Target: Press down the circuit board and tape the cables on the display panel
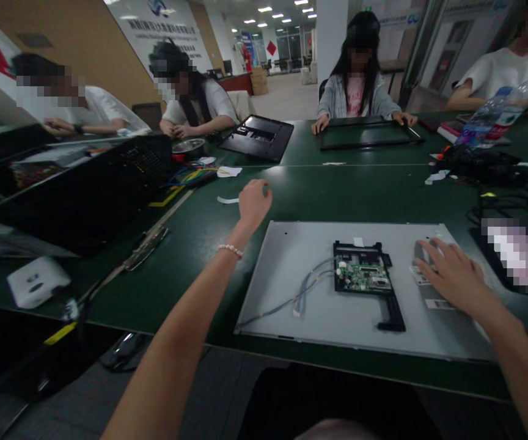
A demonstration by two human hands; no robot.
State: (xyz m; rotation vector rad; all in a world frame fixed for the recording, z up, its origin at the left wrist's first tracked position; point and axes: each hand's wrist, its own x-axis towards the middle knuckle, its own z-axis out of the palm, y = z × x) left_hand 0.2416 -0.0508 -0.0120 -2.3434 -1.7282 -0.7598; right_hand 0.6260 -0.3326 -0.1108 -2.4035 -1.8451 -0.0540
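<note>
A flat grey metal panel (pixel 286 256), apparently the back of a display, lies on the green table before me. On it sits a black bracket (pixel 395 311) carrying a green circuit board (pixel 365 278). Grey-blue cables (pixel 286 302) with a white plug run leftward from the board. My right hand (pixel 456 275) rests on the panel's right side, fingers stretched out, partly covering labels there. Beyond the panel's upper left corner, my left hand (pixel 255 201) hovers over the table, loosely curled with fingers apart and nothing visible in it. A white strip (pixel 227 200) lies beside it.
A black computer case (pixel 121 183) stands at left, near a white box-like device (pixel 38 281). Across the table, one person holds a black frame (pixel 369 145); a black cover (pixel 259 137) lies left of it. Bottles (pixel 488 119) and black cables (pixel 484 165) occupy the right.
</note>
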